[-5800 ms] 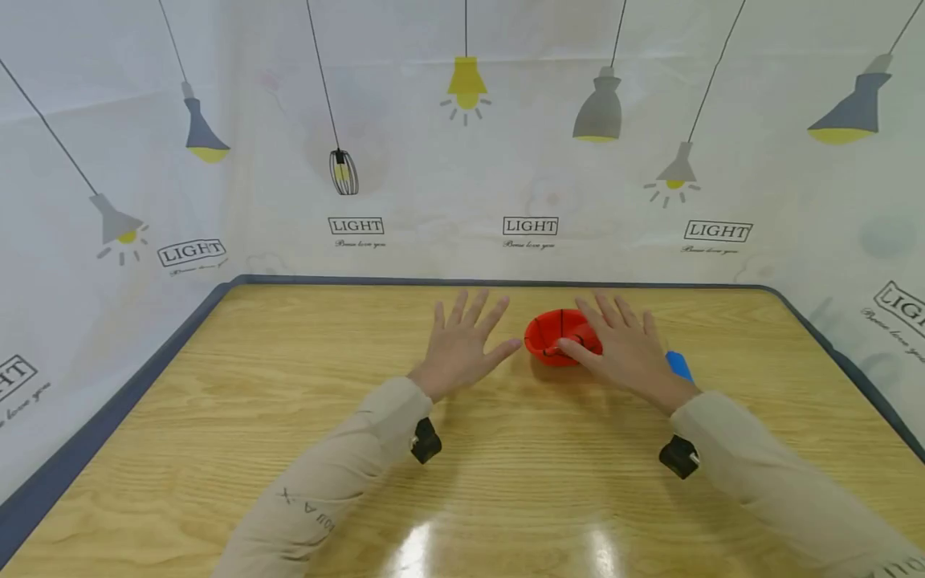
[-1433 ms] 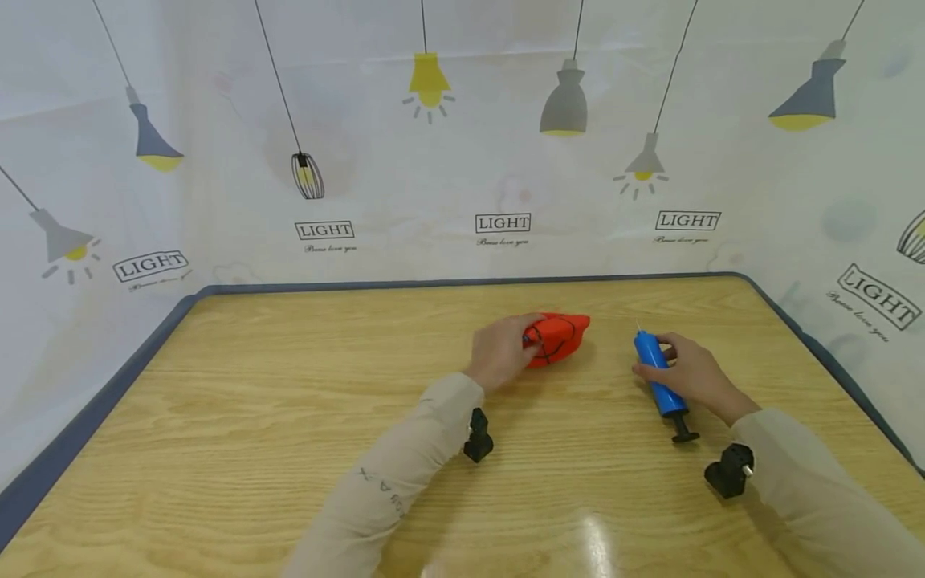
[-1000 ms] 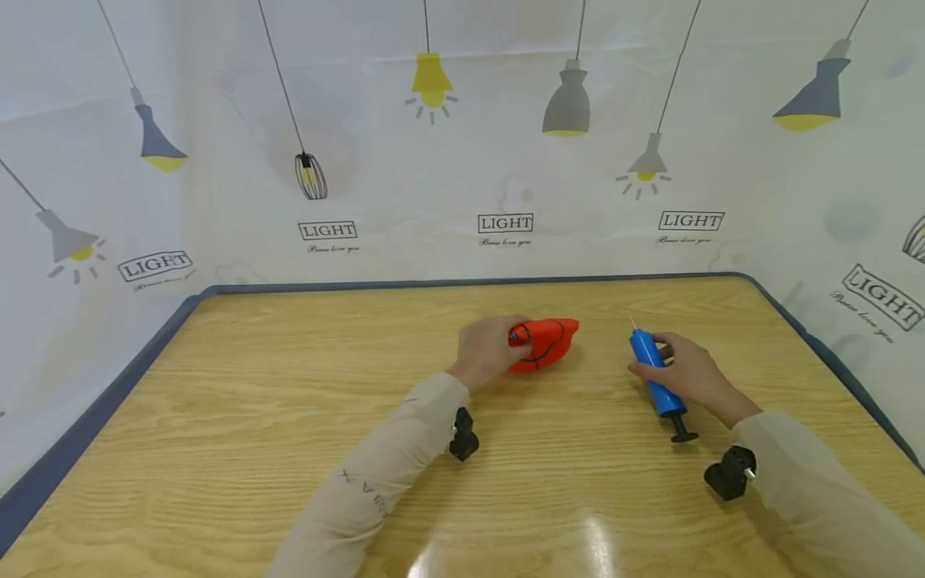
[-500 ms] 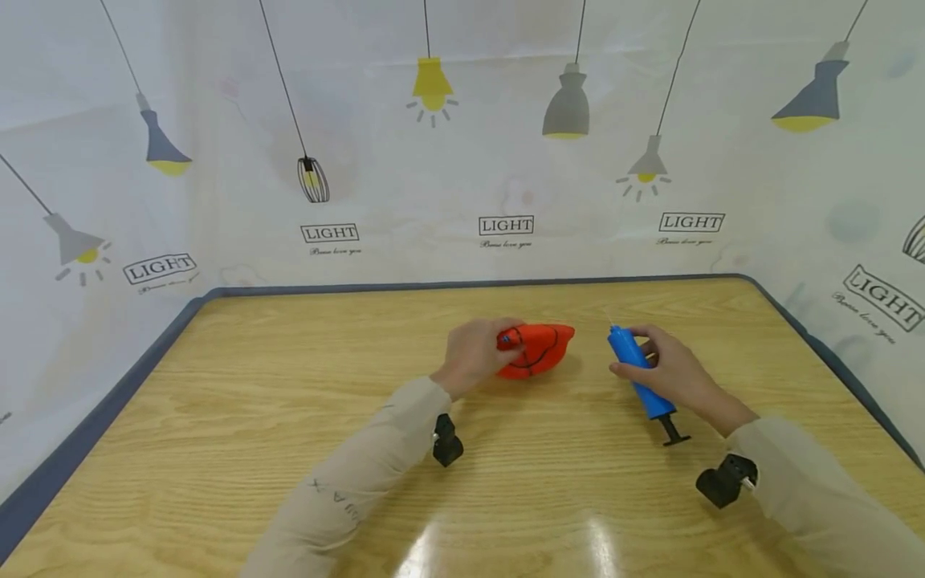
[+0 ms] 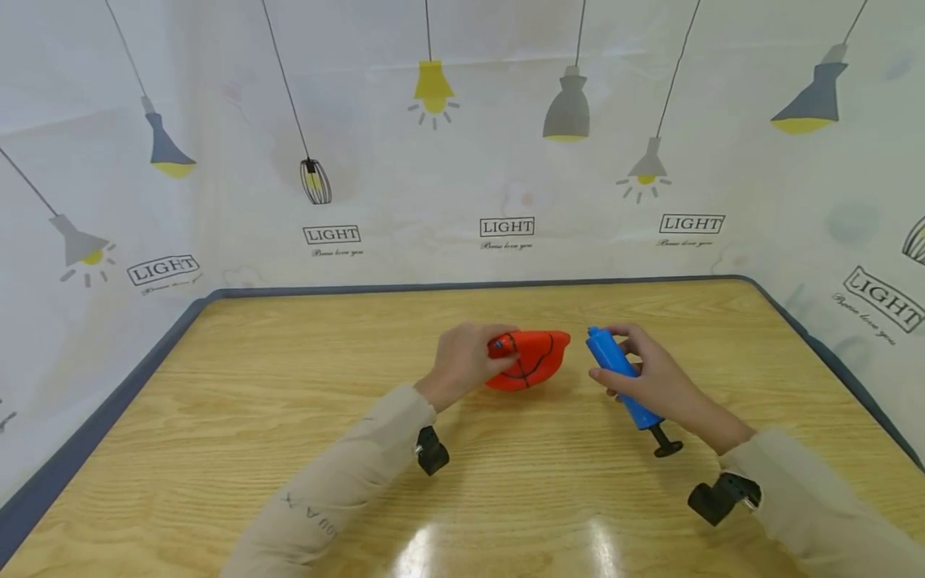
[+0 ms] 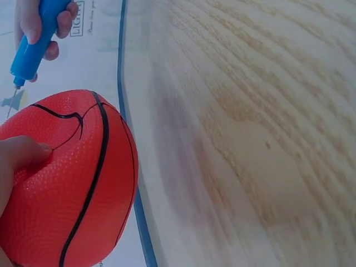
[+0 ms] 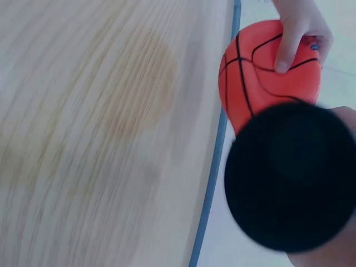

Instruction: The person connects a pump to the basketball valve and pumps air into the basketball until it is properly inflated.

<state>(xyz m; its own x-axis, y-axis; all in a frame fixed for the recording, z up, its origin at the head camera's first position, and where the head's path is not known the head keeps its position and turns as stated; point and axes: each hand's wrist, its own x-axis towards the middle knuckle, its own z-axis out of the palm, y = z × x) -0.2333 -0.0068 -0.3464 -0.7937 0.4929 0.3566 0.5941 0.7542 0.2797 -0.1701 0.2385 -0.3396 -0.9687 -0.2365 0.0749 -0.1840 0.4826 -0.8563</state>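
Observation:
My left hand (image 5: pixel 466 361) pinches a partly deflated red ball (image 5: pixel 536 359) with black basketball lines. Its thumb presses into the caved-in skin, plain in the left wrist view on the ball (image 6: pixel 83 178). A small blue spot shows on the ball beside the fingers. To the right, my right hand (image 5: pixel 654 377) grips a blue hand pump (image 5: pixel 610 353) around its barrel. A thin needle (image 6: pixel 13 103) sticks out of the pump's tip and points toward the ball, apart from it. The pump's black handle (image 7: pixel 292 175) fills much of the right wrist view.
Both hands are over a wood-grain table (image 5: pixel 289 385) with a dark blue edging. Behind it hangs a pale backdrop (image 5: pixel 405 177) printed with lamps and the word LIGHT. A black camera (image 5: pixel 432 451) is strapped at each wrist.
Both hands were spread and holding nothing at first, then took the ball and the pump. Lately the ball has moved left and nearer, and the pump has moved left toward it.

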